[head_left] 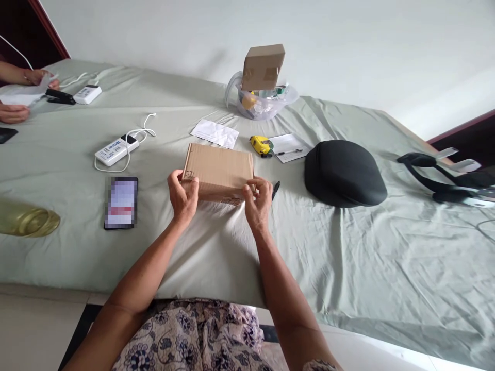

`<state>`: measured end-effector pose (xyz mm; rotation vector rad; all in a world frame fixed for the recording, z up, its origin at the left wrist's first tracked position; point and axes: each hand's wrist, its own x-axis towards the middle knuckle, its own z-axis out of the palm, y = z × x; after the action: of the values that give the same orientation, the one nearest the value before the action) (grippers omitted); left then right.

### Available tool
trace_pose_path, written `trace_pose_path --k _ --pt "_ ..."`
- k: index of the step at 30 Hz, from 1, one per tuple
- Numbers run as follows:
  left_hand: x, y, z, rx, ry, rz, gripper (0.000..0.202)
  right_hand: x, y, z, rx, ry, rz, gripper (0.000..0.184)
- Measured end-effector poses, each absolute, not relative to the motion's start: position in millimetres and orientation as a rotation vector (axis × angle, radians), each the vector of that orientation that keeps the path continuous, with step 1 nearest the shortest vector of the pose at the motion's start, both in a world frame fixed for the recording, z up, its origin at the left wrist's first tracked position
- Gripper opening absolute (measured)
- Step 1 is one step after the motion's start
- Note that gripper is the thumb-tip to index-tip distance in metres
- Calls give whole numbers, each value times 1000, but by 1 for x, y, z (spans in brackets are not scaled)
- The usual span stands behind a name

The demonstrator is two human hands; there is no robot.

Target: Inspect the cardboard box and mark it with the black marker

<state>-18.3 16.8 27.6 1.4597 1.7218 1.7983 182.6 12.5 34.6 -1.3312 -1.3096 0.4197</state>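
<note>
A closed brown cardboard box (218,166) sits on the cloth-covered table (216,252) in front of me. My left hand (183,197) grips its near left corner, thumb on the front face and fingers around the side. At the near right corner, my right hand (258,200) is closed on the box with thumb and fingers bent. Just right of that hand lies a black pen (276,190). Behind the box are a folded white paper (215,133) and a yellow tape measure (261,145).
A basket (266,105) holding another box (263,67) stands by the wall. To the right are a black case (345,173) and a headset (433,175). On the left lie a phone (121,202), a power strip (116,149) and a glass (33,219). Another person's hands (15,113) hold plastic far left.
</note>
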Motion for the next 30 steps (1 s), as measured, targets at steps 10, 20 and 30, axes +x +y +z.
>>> trace_pose_path --k 10,20,30 --pt "-23 22 22 1345 1507 1883 31 218 51 55 -1293 -1064 931 76" --pt "-23 26 13 1435 1443 1851 42 221 80 69 -1318 -1082 676 62" --pt "-21 21 5 1509 1392 1707 58 220 66 63 -1478 -1329 240 69"
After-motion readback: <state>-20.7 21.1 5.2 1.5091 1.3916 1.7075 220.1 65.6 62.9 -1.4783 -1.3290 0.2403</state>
